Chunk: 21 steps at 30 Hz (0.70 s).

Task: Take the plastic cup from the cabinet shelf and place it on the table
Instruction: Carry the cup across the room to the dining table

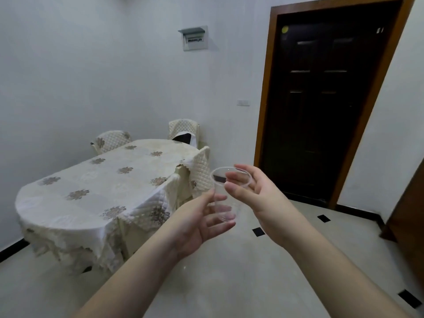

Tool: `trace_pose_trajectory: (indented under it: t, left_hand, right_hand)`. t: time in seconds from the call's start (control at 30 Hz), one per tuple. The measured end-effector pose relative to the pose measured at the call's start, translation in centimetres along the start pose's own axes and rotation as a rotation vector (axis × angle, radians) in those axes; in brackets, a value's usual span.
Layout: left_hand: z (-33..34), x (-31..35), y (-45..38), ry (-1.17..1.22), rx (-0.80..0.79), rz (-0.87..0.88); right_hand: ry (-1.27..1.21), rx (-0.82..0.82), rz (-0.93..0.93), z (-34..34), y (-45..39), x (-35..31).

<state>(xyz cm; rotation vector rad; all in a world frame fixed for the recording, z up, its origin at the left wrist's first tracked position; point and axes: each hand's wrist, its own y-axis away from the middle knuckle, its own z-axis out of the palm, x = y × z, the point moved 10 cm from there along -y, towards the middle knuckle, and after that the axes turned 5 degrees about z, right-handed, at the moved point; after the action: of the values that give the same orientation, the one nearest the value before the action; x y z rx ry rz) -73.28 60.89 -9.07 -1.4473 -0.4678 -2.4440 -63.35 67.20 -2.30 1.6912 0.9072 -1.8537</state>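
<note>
A clear plastic cup (226, 196) is held upright in the air between both hands, to the right of the table. My left hand (202, 222) cups its lower wall and base from the left. My right hand (254, 191) pinches the rim from the right, with the thumb on the near side and fingers over the far edge. The oval table (96, 187), covered with a cream flowered cloth, stands to the left and beyond the cup. The cabinet shelf is out of view.
Chairs with quilted covers (202, 171) stand round the table, one right next to the cup. A dark wooden door (321, 106) fills the right background. A brown cabinet edge (410, 226) shows at far right. Pale tiled floor (229, 271) lies below.
</note>
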Motion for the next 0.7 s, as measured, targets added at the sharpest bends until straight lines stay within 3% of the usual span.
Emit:
trace_pose_trajectory:
  t: [0.7]
  left_hand:
    - [-2.9,7.2,-32.3,0.014,-0.154,0.015]
  right_hand:
    - [0.126,0.13,-0.038,-8.7,-29.8,3.8]
